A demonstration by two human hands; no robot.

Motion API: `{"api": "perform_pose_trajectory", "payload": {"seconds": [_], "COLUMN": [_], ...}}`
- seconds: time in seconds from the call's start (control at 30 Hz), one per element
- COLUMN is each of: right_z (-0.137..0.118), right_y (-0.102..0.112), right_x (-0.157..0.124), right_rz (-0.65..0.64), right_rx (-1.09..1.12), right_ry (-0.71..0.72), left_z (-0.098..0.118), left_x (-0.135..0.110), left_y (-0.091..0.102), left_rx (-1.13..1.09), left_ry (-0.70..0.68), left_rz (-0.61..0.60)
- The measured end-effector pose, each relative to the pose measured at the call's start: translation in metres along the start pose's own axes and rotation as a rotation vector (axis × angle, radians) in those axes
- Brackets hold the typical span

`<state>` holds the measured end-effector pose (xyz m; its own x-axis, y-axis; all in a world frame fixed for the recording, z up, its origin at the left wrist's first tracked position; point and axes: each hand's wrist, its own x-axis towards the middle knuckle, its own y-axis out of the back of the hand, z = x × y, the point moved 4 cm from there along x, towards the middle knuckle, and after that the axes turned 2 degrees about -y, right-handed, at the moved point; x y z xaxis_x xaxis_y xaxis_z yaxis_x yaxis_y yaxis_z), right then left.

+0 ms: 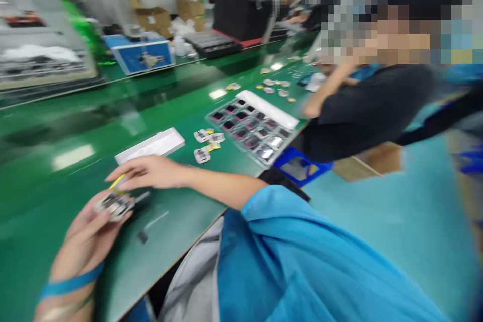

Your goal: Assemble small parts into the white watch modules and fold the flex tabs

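Observation:
My left hand (pixel 85 234), wearing a blue wristband (pixel 71 283), is closed around a small white device housing (pixel 116 206) with electronic parts showing inside. Over it, the fingers of my right hand (pixel 149 172) pinch a thin yellow strip (pixel 117 181) at the housing's upper edge. Motion blur hides where the strip joins the housing. To the right of the housing is a blurred grey piece (pixel 142 197), and I cannot tell whether it is attached. A small dark square piece (pixel 142 237) lies on the green mat below my right hand.
A white shallow box (pixel 151 146) lies beyond my hands. Several white housings with yellow strips (pixel 203 155) sit to its right, beside a clear tray (pixel 241 128) of dark square parts. A co-worker (pixel 362 115) sits at the right. A blue box (pixel 141 53) stands behind.

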<state>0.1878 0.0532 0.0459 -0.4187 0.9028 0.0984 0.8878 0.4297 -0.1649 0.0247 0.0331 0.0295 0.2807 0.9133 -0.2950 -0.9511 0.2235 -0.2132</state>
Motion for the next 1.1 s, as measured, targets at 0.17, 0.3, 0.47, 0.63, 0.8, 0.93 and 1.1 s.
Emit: {"api": "perform_pose_trajectory", "payload": {"seconds": [0.17,0.3,0.47,0.63,0.8,0.93,1.1], "right_z": [-0.001,0.002,-0.001,-0.002,-0.001,0.003,0.008], "right_y": [0.003,0.011,0.003,-0.002,-0.006,-0.008,-0.011], "right_x": [-0.009,-0.009,-0.015,-0.019,-0.022,-0.022,-0.022], "right_rz": [0.048,0.088,0.117,0.174,0.213,0.215,0.226], "right_rx": [-0.114,-0.244,-0.4,-0.612,-0.781,-0.831,-0.87], "right_ry": [0.052,0.117,0.169,0.227,0.256,0.272,0.269], "left_z": [-0.015,-0.023,-0.027,-0.028,-0.028,-0.03,-0.032], "left_x": [0.003,0.011,0.009,0.01,0.011,0.012,0.012], "left_y": [-0.001,0.003,0.001,0.0,-0.004,-0.007,-0.009], "left_rx": [-0.155,-0.17,-0.187,-0.185,-0.187,-0.175,-0.149], "left_ry": [0.007,0.035,0.069,0.08,0.059,0.028,0.003], "left_rz": [-0.16,-0.246,-0.364,-0.369,-0.317,-0.268,-0.213]}}
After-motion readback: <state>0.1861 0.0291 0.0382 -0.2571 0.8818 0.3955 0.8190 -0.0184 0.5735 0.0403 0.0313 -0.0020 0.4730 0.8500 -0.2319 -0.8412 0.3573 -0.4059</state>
